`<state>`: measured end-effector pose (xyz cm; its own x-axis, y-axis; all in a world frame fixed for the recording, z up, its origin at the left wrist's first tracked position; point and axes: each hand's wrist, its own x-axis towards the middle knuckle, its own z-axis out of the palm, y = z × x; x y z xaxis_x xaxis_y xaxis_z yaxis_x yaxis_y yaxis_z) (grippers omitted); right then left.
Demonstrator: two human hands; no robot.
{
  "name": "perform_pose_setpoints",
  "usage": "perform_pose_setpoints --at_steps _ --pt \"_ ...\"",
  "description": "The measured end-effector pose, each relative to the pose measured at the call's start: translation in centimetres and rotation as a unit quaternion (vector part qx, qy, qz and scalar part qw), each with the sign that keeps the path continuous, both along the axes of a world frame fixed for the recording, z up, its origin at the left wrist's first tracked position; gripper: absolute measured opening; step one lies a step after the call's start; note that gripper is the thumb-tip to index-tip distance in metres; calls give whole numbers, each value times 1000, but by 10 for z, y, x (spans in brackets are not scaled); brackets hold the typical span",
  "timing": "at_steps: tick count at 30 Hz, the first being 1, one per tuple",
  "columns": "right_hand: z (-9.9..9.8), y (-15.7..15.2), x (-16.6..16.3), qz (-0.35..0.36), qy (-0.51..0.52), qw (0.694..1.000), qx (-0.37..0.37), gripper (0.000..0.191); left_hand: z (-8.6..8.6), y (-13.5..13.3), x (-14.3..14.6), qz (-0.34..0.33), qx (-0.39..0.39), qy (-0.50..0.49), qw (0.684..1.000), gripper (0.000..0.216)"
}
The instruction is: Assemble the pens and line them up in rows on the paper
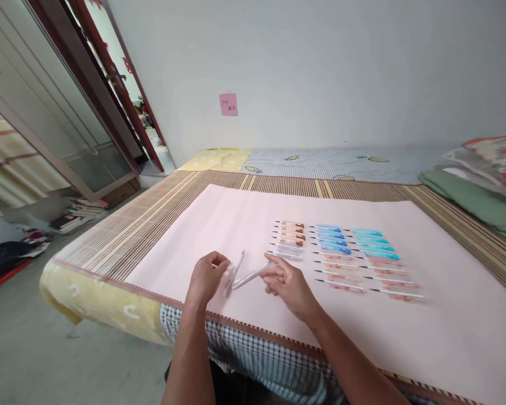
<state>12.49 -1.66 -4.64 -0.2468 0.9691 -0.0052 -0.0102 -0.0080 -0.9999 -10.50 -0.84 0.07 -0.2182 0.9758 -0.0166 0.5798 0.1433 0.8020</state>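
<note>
My left hand [207, 277] pinches a clear pen cap [235, 269] just above a large pink sheet [202, 225]. My right hand [289, 284] grips a clear pen [251, 277] whose tip points left toward the cap; the index finger sticks out. The two hands are close together near the sheet's front edge. Right of them, several pens lie in neat rows: brown-capped ones [290, 232], blue ones [331, 237], turquoise ones [373, 242] and pink ones [362, 275].
The pink sheet lies on a striped mat [152, 208] over a bed with a checked cover [253, 354]. Folded bedding and pillows [480, 180] sit at the right. A pink note [228, 104] is on the wall. Books [78, 216] lie on the floor at the left by a door.
</note>
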Motion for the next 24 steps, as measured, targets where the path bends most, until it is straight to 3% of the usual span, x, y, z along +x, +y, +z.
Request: perform_pose_setpoints --at_steps 5,9,13,17,21,24 --pt "0 -5 -2 35 -151 975 161 47 -3 1 1 -8 -8 32 999 11" --pt "2 -12 -10 38 -334 894 295 48 -4 1 4 -27 -57 78 995 5" --pt "-1 -17 -22 53 -424 835 347 45 -9 1 8 -58 -59 85 993 4" --pt "-2 -19 -25 77 -405 830 375 46 -11 2 11 -53 -49 86 994 9" --pt "3 -21 -25 145 -326 839 411 49 -9 2 15 -63 -58 114 990 10" --pt "5 -22 -26 129 -338 842 400 47 -7 1 16 -72 -62 122 988 10"
